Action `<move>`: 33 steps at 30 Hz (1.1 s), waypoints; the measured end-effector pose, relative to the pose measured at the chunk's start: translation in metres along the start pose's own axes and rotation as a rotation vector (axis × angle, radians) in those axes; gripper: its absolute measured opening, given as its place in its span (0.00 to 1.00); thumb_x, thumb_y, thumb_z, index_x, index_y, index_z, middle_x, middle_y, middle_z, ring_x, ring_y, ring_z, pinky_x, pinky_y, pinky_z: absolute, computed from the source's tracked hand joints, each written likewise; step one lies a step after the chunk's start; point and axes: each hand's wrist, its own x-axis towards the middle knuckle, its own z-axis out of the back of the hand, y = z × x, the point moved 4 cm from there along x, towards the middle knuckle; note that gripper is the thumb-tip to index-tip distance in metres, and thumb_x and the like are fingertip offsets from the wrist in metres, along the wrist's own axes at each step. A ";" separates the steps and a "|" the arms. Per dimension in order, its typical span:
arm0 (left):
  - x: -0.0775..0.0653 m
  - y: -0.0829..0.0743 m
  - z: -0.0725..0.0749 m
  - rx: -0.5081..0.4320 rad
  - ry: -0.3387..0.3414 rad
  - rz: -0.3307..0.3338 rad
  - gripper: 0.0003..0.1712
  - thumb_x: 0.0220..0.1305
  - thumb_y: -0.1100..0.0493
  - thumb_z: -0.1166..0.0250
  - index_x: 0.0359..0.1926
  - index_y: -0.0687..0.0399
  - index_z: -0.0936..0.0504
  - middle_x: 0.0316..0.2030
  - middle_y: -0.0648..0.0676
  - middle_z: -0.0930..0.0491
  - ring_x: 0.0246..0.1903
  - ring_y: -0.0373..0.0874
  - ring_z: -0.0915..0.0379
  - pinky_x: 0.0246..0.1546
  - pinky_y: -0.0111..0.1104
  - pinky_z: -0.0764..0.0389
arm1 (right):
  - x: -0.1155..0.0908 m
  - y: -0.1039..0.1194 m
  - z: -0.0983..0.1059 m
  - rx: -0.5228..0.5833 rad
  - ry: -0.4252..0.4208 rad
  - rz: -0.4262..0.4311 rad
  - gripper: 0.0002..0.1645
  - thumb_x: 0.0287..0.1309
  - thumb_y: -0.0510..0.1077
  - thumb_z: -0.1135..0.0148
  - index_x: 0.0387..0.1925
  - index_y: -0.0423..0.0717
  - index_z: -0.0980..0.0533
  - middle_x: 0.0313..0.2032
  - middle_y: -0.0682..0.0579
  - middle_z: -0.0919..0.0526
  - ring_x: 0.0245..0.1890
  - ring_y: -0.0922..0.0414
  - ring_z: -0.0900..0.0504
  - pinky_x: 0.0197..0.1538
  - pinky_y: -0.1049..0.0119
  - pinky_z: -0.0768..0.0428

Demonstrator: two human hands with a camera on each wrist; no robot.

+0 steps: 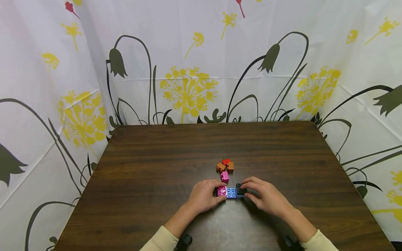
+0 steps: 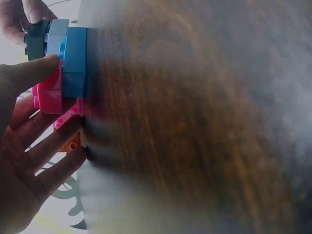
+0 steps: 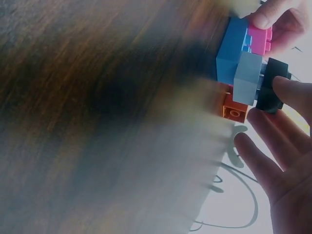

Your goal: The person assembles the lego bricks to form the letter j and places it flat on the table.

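Note:
A long blue brick (image 1: 231, 192) lies on the table with a pink brick (image 1: 221, 190) on its left end. On its right end sits a greyish-blue brick (image 3: 247, 78), and a black brick (image 3: 272, 85) is over that one's studs, slightly tilted with a small gap showing. My left hand (image 1: 205, 196) holds the pink brick between thumb and fingers, its thumb by the blue brick's edge. With thumb and fingertips my right hand (image 1: 268, 197) pinches the black brick. The underside of the joint is hidden.
Just behind the stack lies a loose pink brick (image 1: 224, 176). Past it are two orange bricks, one on the left (image 1: 221, 167) and one on the right (image 1: 230, 167), with a red brick (image 1: 226, 161) behind them. A patterned curtain (image 1: 188, 42) hangs beyond the wooden table (image 1: 150, 157).

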 end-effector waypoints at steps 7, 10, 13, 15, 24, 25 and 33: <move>0.000 0.000 0.001 0.009 -0.013 0.002 0.22 0.56 0.41 0.28 0.51 0.38 0.14 0.47 0.43 0.17 0.47 0.40 0.21 0.45 0.41 0.22 | 0.002 0.003 0.001 -0.037 0.025 0.010 0.14 0.55 0.40 0.28 0.44 0.52 0.18 0.48 0.57 0.20 0.45 0.62 0.19 0.43 0.61 0.18; 0.000 0.000 0.000 0.010 -0.016 -0.003 0.22 0.56 0.41 0.28 0.51 0.38 0.14 0.47 0.43 0.17 0.47 0.40 0.21 0.45 0.41 0.22 | 0.003 0.003 0.001 -0.031 0.029 0.002 0.14 0.55 0.40 0.28 0.44 0.52 0.17 0.48 0.56 0.20 0.45 0.62 0.19 0.43 0.62 0.18; 0.001 0.000 0.000 0.010 -0.016 -0.006 0.22 0.56 0.41 0.28 0.51 0.38 0.14 0.47 0.43 0.17 0.47 0.40 0.21 0.45 0.41 0.22 | 0.003 0.003 0.001 -0.017 0.026 -0.007 0.14 0.54 0.39 0.28 0.44 0.51 0.17 0.48 0.57 0.20 0.45 0.62 0.19 0.44 0.62 0.18; 0.001 0.000 0.000 0.009 -0.015 -0.005 0.22 0.56 0.41 0.28 0.51 0.39 0.14 0.48 0.43 0.17 0.48 0.41 0.21 0.46 0.41 0.22 | 0.003 0.003 0.001 -0.014 0.024 -0.010 0.14 0.54 0.39 0.28 0.44 0.51 0.16 0.48 0.57 0.20 0.45 0.62 0.19 0.44 0.62 0.18; 0.000 0.000 -0.001 0.009 -0.010 -0.007 0.23 0.56 0.41 0.29 0.52 0.40 0.14 0.48 0.43 0.17 0.48 0.41 0.21 0.46 0.41 0.22 | 0.003 0.004 0.000 -0.008 0.036 -0.033 0.14 0.53 0.37 0.28 0.43 0.49 0.16 0.46 0.58 0.21 0.43 0.63 0.19 0.42 0.63 0.18; 0.000 0.000 -0.001 0.009 -0.009 -0.007 0.23 0.56 0.41 0.29 0.52 0.40 0.14 0.48 0.43 0.17 0.48 0.41 0.21 0.46 0.41 0.22 | 0.003 0.005 0.000 -0.008 0.038 -0.036 0.14 0.53 0.36 0.28 0.43 0.49 0.16 0.46 0.59 0.21 0.43 0.63 0.19 0.42 0.63 0.18; 0.000 0.000 -0.001 0.009 -0.014 -0.012 0.23 0.56 0.41 0.28 0.52 0.40 0.14 0.48 0.43 0.17 0.48 0.41 0.21 0.46 0.41 0.22 | 0.004 0.004 -0.001 -0.048 0.062 -0.060 0.13 0.54 0.38 0.28 0.42 0.51 0.16 0.46 0.60 0.21 0.42 0.62 0.18 0.42 0.62 0.18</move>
